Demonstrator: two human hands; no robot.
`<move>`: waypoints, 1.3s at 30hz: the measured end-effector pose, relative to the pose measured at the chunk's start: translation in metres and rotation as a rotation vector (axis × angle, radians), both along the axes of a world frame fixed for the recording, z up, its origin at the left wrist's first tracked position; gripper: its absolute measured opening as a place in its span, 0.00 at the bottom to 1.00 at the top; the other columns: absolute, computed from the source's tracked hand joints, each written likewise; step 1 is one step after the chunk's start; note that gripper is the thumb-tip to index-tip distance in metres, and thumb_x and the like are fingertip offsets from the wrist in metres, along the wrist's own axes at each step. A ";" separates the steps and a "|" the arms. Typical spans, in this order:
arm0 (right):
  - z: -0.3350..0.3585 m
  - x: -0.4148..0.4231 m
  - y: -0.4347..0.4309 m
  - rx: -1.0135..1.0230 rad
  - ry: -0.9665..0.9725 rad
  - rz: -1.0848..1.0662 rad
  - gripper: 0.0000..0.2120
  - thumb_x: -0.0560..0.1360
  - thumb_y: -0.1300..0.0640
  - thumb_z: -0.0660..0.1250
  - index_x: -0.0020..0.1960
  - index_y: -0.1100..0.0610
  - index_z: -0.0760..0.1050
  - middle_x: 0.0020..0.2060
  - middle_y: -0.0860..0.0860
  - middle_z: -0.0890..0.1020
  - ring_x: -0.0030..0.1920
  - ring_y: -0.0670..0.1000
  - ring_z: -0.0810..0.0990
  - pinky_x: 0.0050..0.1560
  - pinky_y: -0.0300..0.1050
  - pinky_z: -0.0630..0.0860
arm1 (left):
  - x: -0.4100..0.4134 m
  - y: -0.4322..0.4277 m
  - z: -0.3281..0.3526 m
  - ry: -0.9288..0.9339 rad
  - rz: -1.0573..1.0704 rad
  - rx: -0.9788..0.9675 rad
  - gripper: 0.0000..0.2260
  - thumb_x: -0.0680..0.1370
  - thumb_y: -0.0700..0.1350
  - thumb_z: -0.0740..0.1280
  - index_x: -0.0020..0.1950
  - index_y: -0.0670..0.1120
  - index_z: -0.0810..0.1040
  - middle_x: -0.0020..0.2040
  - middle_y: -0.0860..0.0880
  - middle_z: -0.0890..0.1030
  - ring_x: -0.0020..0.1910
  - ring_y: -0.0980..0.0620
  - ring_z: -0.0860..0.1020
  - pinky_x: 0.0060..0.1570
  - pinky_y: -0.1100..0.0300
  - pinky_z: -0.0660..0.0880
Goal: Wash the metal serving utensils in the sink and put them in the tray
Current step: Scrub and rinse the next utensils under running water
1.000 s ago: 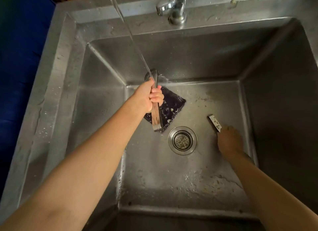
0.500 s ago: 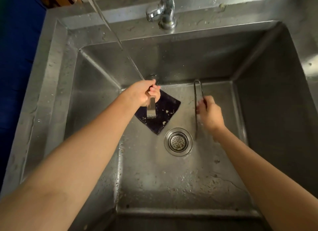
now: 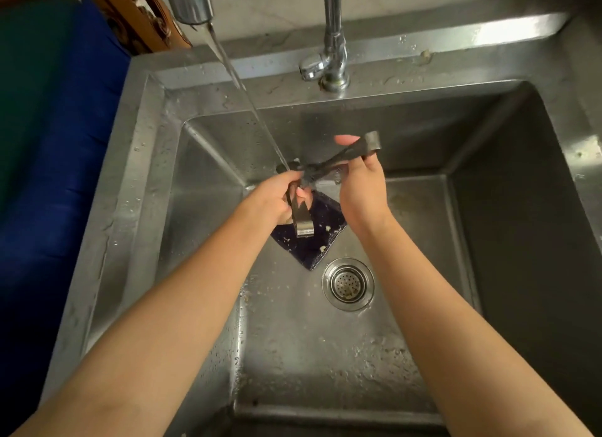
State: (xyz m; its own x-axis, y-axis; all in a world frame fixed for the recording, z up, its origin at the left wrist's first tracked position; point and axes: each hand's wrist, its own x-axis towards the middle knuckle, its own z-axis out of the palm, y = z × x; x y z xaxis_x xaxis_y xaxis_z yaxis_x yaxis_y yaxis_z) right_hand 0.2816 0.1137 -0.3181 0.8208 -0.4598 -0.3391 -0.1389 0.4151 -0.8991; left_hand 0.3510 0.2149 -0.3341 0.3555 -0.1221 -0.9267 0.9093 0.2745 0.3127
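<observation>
I see left hand point(image 3: 277, 198) gripping bent shiny steel tongs point(image 3: 301, 221), right hand point(image 3: 361, 189) pinching dark metal tongs point(image 3: 358, 149) (crossed under tap stream point(image 3: 247, 97)).

no readable text, labels or numbers

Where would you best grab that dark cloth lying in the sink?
Pinch the dark cloth by its pointed corner nearest the drain, coming from above on the near side: that corner lies flat and uncovered, while its far part sits behind the left hand.
</observation>
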 end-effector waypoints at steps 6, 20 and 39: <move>0.008 -0.012 0.030 -0.211 -0.197 0.107 0.12 0.81 0.59 0.53 0.51 0.51 0.75 0.71 0.49 0.66 0.69 0.40 0.65 0.63 0.27 0.63 | -0.010 0.010 0.004 -0.028 0.008 -0.130 0.11 0.79 0.47 0.63 0.47 0.39 0.76 0.42 0.44 0.81 0.35 0.47 0.81 0.35 0.60 0.81; -0.013 -0.045 0.026 -0.124 -0.125 0.368 0.15 0.77 0.67 0.62 0.63 0.64 0.70 0.69 0.52 0.71 0.67 0.47 0.71 0.70 0.48 0.67 | -0.013 0.027 -0.003 -0.266 0.176 -0.335 0.20 0.79 0.48 0.56 0.60 0.34 0.73 0.54 0.36 0.79 0.50 0.41 0.80 0.49 0.47 0.79; -0.005 -0.015 0.011 -0.377 0.122 0.369 0.12 0.80 0.58 0.55 0.60 0.60 0.72 0.55 0.56 0.80 0.54 0.51 0.79 0.59 0.48 0.75 | -0.030 0.029 -0.008 -0.598 -0.294 0.099 0.09 0.71 0.36 0.70 0.51 0.40 0.78 0.33 0.48 0.79 0.30 0.53 0.76 0.25 0.64 0.72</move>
